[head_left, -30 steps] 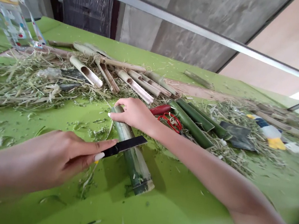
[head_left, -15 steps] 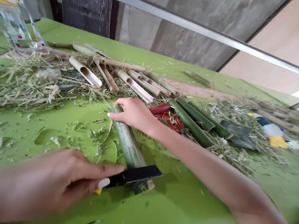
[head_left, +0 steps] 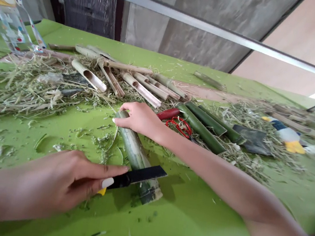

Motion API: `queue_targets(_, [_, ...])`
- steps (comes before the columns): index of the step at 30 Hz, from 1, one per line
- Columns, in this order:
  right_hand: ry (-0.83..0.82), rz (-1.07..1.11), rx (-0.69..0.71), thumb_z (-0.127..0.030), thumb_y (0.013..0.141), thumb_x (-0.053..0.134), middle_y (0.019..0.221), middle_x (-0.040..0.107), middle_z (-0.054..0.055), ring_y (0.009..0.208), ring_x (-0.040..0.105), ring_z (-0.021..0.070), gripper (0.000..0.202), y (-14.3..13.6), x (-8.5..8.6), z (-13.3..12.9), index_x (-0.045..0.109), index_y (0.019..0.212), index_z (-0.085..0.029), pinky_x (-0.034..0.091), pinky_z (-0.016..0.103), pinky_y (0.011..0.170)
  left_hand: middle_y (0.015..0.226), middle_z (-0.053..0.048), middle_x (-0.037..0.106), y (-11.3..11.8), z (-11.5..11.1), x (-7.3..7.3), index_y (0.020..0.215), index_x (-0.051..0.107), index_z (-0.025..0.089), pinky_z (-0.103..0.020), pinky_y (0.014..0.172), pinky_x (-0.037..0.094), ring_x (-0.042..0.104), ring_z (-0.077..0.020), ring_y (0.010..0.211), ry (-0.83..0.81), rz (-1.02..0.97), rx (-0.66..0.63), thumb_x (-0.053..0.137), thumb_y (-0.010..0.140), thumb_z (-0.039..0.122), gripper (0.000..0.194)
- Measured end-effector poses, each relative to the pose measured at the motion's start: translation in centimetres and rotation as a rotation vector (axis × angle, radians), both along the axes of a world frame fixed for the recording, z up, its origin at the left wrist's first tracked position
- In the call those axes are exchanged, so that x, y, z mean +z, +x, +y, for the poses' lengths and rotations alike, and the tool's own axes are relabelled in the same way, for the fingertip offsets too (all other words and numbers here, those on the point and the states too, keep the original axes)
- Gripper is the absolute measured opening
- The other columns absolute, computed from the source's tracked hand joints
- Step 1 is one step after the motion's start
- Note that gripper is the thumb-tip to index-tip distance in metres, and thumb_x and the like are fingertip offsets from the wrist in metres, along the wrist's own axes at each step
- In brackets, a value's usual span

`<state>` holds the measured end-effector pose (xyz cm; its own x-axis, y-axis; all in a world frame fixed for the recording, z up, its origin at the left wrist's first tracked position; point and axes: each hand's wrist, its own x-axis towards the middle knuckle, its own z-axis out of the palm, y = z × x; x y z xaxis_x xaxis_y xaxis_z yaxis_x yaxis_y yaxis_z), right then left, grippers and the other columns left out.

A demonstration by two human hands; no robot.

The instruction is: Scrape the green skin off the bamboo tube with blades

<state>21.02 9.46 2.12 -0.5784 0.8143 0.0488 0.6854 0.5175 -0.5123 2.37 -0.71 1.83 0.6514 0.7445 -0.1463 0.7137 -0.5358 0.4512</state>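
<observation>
A bamboo piece (head_left: 133, 146) lies slanting on the green table, its near end partly scraped and pale at the cut. Around its far end my right hand (head_left: 139, 119) is closed, thumb on the near side and fingers over the top. My left hand (head_left: 76, 179) grips a utility knife (head_left: 139, 175) with a black blade and a bit of yellow on its handle, index finger stretched along it. The blade lies across the bamboo near its lower end. Small green shavings (head_left: 102, 145) are scattered left of the piece.
Behind my hands lie split bamboo tubes (head_left: 141, 89) on a heap of shavings (head_left: 31, 82). Red-handled scissors (head_left: 182, 128) and green bamboo pieces (head_left: 203, 131) are right of my right hand. A clear bottle (head_left: 10, 27) stands far left. A metal bar (head_left: 162, 9) crosses behind.
My left hand has moved the knife a short way up the bamboo, away from me and slightly left. The right hand keeps its hold in the same place.
</observation>
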Motion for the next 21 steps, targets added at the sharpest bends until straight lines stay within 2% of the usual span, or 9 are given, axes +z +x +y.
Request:
queue_targets(4, [-0.002, -0.008, -0.010, -0.041, 0.072, 0.055, 0.058, 0.053, 0.001, 0.047, 0.040, 0.0076, 0.041, 0.01, 0.03, -0.06, 0.059, 0.100, -0.010, 0.026, 0.025, 0.050, 0.057, 0.007, 0.052, 0.00, 0.15, 0.19, 0.133, 0.036, 0.029, -0.014, 0.038, 0.023, 0.032, -0.0042, 0.040, -0.037, 0.025, 0.080, 0.035, 0.087, 0.030, 0.046])
queue_targets(7, [-0.006, -0.014, 0.001, -0.042, 0.072, 0.055, 0.059, 0.054, 0.001, 0.047, 0.041, 0.0082, 0.043, 0.02, 0.02, 0.01, 0.059, 0.100, -0.010, 0.026, 0.026, 0.050, 0.060, 0.006, 0.055, -0.11, 0.12, 0.09, 0.131, 0.039, 0.032, -0.012, 0.044, 0.029, 0.039, -0.0038, 0.045, -0.038, -0.010, 0.022, 0.036, 0.087, 0.030, 0.044])
queue_targets(12, [0.019, -0.023, 0.005, -0.044, 0.072, 0.055, 0.062, 0.056, 0.003, 0.050, 0.043, 0.0093, 0.043, 0.06, 0.02, 0.24, 0.060, 0.099, -0.010, 0.027, 0.026, 0.051, 0.057, 0.007, 0.051, -0.37, 0.28, -0.05, 0.134, 0.035, 0.027, -0.013, 0.041, 0.026, 0.031, -0.0042, 0.042, 0.015, -0.001, 0.031, 0.033, 0.089, 0.033, 0.046])
queue_targets(18, [0.031, -0.005, 0.002, -0.043, 0.071, 0.056, 0.062, 0.056, 0.002, 0.051, 0.044, 0.0095, 0.039, 0.09, 0.13, 0.23, 0.061, 0.093, -0.011, 0.027, 0.026, 0.051, 0.050, 0.008, 0.031, -0.40, 0.68, 0.11, 0.135, 0.035, 0.019, -0.015, 0.041, 0.022, 0.025, -0.0052, 0.041, 0.109, 0.070, 0.043, 0.031, 0.089, 0.034, 0.048])
queue_targets(21, [0.006, -0.025, 0.009, -0.044, 0.072, 0.055, 0.061, 0.055, 0.002, 0.049, 0.043, 0.0092, 0.040, 0.04, 0.19, 0.19, 0.060, 0.096, -0.011, 0.027, 0.026, 0.050, 0.048, 0.008, 0.036, -0.28, 0.17, 0.11, 0.135, 0.035, 0.021, -0.015, 0.040, 0.023, 0.027, -0.0054, 0.040, 0.132, 0.087, 0.057, 0.032, 0.089, 0.035, 0.047])
